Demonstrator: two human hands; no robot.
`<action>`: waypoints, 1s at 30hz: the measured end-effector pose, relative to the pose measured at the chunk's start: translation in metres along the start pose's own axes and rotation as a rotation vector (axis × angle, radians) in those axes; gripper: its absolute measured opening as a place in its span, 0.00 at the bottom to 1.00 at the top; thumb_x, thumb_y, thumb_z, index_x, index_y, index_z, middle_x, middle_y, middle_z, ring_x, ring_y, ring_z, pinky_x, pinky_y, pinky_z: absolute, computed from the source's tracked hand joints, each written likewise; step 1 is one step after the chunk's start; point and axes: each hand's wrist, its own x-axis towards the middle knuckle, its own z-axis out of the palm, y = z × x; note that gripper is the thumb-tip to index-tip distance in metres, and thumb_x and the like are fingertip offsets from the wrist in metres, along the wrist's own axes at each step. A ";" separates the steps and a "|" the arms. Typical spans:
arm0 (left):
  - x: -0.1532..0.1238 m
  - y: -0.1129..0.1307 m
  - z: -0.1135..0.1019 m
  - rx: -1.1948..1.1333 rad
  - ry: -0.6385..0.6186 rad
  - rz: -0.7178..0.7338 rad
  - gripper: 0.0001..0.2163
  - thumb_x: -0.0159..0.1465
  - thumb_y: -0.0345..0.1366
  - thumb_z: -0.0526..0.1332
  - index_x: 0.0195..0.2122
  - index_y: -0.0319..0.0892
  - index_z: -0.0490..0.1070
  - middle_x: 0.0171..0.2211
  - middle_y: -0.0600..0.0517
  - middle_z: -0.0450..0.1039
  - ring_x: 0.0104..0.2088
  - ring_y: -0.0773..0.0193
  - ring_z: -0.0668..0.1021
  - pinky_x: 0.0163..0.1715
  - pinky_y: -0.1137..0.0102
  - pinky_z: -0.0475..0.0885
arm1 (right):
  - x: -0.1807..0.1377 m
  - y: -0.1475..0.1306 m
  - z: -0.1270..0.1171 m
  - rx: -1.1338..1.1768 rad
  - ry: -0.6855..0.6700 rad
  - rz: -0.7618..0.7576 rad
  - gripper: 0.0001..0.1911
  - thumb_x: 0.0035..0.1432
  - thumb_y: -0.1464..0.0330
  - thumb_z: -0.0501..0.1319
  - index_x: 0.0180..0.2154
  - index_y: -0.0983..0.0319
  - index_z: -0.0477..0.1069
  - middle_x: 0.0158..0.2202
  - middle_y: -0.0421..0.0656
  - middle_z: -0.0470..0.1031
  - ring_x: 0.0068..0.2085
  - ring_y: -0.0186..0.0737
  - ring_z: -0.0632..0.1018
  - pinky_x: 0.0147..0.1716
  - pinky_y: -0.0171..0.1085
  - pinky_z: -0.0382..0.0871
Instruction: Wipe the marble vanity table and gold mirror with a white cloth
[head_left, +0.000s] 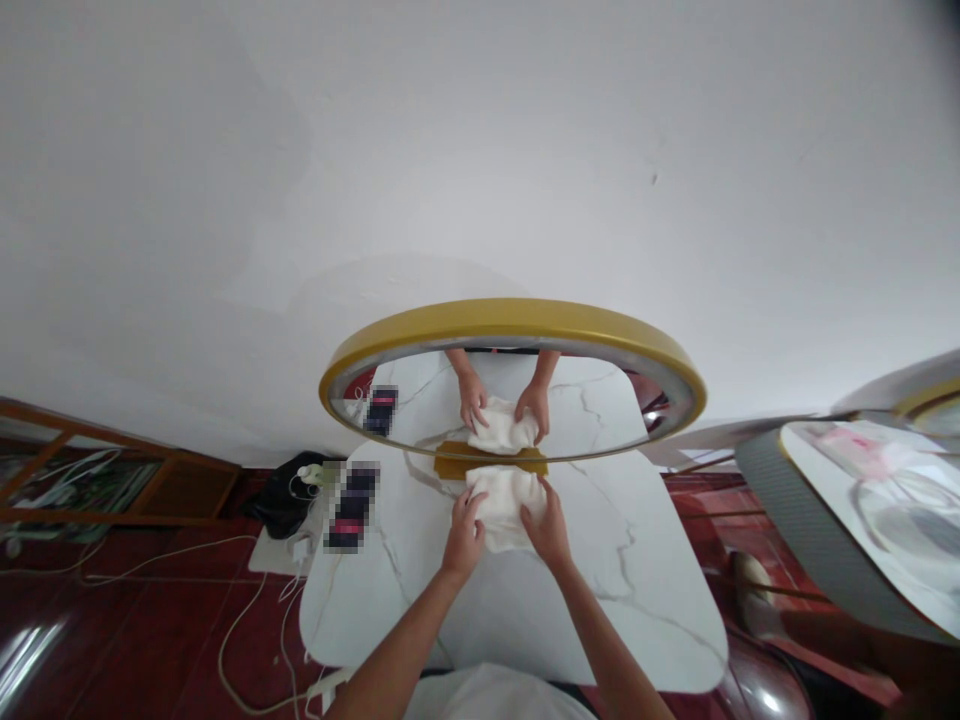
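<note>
A white cloth (507, 508), folded into a rough rectangle with soft creases, lies on the white marble-patterned table (630, 620) just in front of the mirror's gold base (450, 464). My left hand (466, 530) grips its left edge, fingers curled over the top. On the opposite side, my right hand (549, 525) holds the right edge, its thumb resting on the cloth. The round mirror (517, 315) with a gold frame stands behind and reflects both hands and the cloth. What the fingers do under the cloth is hidden.
A blurred-out dark object (352, 510) lies at the table's left. Beyond it are a black bag (281, 495) and white cables (225, 650) trailing on the red floor. A wooden cabinet (187, 485) stands left; a second table (817, 480) is at right. The wall rises behind.
</note>
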 end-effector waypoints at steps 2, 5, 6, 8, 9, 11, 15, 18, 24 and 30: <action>0.001 0.002 -0.009 0.011 0.036 0.015 0.26 0.57 0.22 0.47 0.56 0.47 0.60 0.59 0.50 0.55 0.61 0.61 0.57 0.60 0.60 0.55 | 0.004 -0.008 0.000 -0.042 0.002 0.000 0.33 0.57 0.59 0.49 0.61 0.63 0.46 0.52 0.51 0.65 0.52 0.47 0.67 0.50 0.44 0.62; 0.003 0.002 -0.019 0.071 0.050 0.003 0.27 0.58 0.22 0.47 0.58 0.48 0.58 0.61 0.50 0.51 0.62 0.60 0.55 0.60 0.58 0.55 | 0.009 -0.019 0.002 -0.224 0.001 0.072 0.32 0.58 0.57 0.48 0.61 0.60 0.48 0.53 0.51 0.63 0.52 0.50 0.66 0.48 0.47 0.62; 0.004 0.002 -0.022 0.103 0.052 -0.015 0.28 0.57 0.22 0.48 0.58 0.48 0.58 0.61 0.50 0.51 0.62 0.59 0.55 0.60 0.58 0.56 | 0.009 -0.024 0.004 -0.284 0.004 0.101 0.31 0.58 0.57 0.48 0.61 0.60 0.49 0.55 0.52 0.62 0.53 0.51 0.65 0.48 0.48 0.61; 0.006 0.002 -0.024 0.175 0.066 -0.037 0.28 0.56 0.21 0.48 0.59 0.48 0.58 0.62 0.49 0.49 0.62 0.58 0.54 0.60 0.58 0.56 | 0.007 -0.033 0.007 -0.385 0.016 0.114 0.31 0.59 0.59 0.48 0.62 0.60 0.49 0.59 0.53 0.57 0.57 0.54 0.61 0.50 0.51 0.58; 0.007 0.003 -0.025 0.211 0.073 -0.028 0.29 0.56 0.22 0.49 0.59 0.47 0.57 0.63 0.49 0.48 0.63 0.57 0.53 0.60 0.58 0.55 | 0.004 -0.038 0.009 -0.434 0.023 0.090 0.31 0.59 0.61 0.48 0.62 0.61 0.48 0.60 0.54 0.54 0.58 0.54 0.59 0.52 0.51 0.55; 0.008 0.007 -0.025 0.273 0.057 0.041 0.30 0.55 0.22 0.50 0.60 0.45 0.55 0.64 0.49 0.45 0.64 0.56 0.50 0.61 0.58 0.52 | -0.004 -0.045 0.012 -0.539 0.025 0.001 0.30 0.60 0.63 0.47 0.63 0.62 0.46 0.63 0.52 0.48 0.61 0.52 0.55 0.56 0.51 0.50; 0.016 0.017 -0.023 0.335 -0.082 0.191 0.32 0.56 0.24 0.51 0.63 0.45 0.48 0.65 0.53 0.43 0.65 0.57 0.47 0.62 0.56 0.50 | -0.017 -0.049 0.020 -0.618 -0.040 -0.210 0.28 0.60 0.64 0.47 0.62 0.59 0.49 0.64 0.45 0.48 0.63 0.49 0.51 0.59 0.52 0.41; 0.025 0.018 -0.020 0.347 -0.127 0.190 0.33 0.56 0.26 0.52 0.63 0.46 0.47 0.66 0.52 0.43 0.64 0.57 0.48 0.61 0.56 0.51 | -0.019 -0.047 0.026 -0.642 -0.100 -0.261 0.31 0.59 0.61 0.49 0.63 0.57 0.47 0.65 0.44 0.46 0.64 0.49 0.48 0.60 0.52 0.39; 0.036 0.001 -0.023 0.376 -0.147 0.176 0.35 0.53 0.24 0.54 0.63 0.47 0.49 0.65 0.53 0.45 0.64 0.58 0.50 0.61 0.58 0.51 | -0.014 -0.050 0.045 -0.653 -0.161 -0.189 0.35 0.57 0.56 0.51 0.63 0.56 0.43 0.66 0.43 0.40 0.65 0.51 0.44 0.59 0.51 0.40; 0.035 -0.022 -0.053 0.487 -0.062 0.147 0.33 0.55 0.22 0.53 0.61 0.53 0.52 0.62 0.55 0.53 0.63 0.58 0.52 0.62 0.54 0.46 | -0.015 -0.075 0.081 -0.593 -0.225 -0.181 0.39 0.55 0.52 0.52 0.64 0.57 0.41 0.65 0.49 0.45 0.61 0.57 0.55 0.57 0.54 0.45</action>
